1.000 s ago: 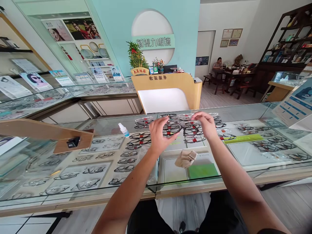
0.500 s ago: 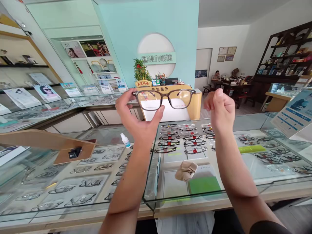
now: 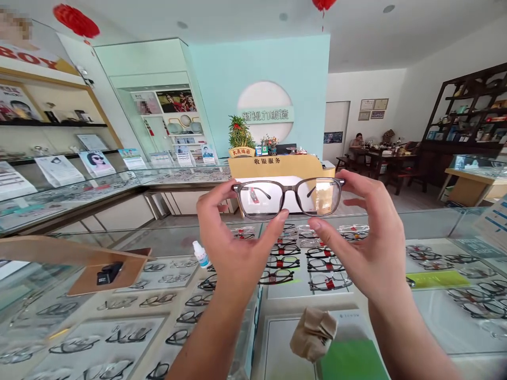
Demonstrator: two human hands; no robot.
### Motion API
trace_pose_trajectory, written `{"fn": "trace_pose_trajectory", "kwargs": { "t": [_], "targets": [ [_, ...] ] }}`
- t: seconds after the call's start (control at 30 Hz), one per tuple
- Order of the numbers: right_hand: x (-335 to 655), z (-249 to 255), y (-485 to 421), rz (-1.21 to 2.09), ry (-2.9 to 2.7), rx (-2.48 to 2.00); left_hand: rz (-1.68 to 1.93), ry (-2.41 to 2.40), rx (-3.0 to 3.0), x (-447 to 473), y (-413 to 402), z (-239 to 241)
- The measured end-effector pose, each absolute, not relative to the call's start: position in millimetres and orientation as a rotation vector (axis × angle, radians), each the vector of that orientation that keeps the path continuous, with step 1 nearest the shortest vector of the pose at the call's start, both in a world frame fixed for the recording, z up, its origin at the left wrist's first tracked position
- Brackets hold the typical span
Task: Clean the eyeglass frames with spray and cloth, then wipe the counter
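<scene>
A pair of dark-framed eyeglasses [image 3: 290, 189] is held up level in front of me, the temples pointing away. My left hand [image 3: 237, 243] grips the left end, with fingers at the hinge and the thumb under the left lens. On the other side my right hand [image 3: 372, 232] has its fingers at the right hinge and its thumb below the right lens. Below them, a crumpled beige cloth [image 3: 314, 333] lies on the glass counter, beside a green sheet [image 3: 352, 360]. A small white spray bottle [image 3: 200, 254] stands left of my left wrist.
Rows of eyeglasses [image 3: 282, 262] lie inside the glass display case. A wooden stand [image 3: 134, 272] with a small black box [image 3: 109, 273] is at left. Farther back are a cashier desk [image 3: 277, 168] and a person [image 3: 358, 141] seated at a dark table.
My right hand, closed and apart before, has come to the glasses and taken hold of their right end. The view has tilted up, and the glasses sit lower in it.
</scene>
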State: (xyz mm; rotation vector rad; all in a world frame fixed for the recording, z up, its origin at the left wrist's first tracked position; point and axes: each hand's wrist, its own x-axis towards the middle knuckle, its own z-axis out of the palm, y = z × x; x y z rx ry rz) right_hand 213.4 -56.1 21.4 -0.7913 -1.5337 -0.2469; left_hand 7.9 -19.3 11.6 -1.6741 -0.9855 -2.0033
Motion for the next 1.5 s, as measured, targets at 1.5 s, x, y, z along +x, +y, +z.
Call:
{"fn": "trace_pose_trajectory", "kwargs": {
  "t": [1.5],
  "targets": [
    [214.9, 23.3, -52.5, -0.203, -1.525, -1.159, -1.887, -0.873, -1.791, 12.7, -18.7, 13.3]
  ]
}}
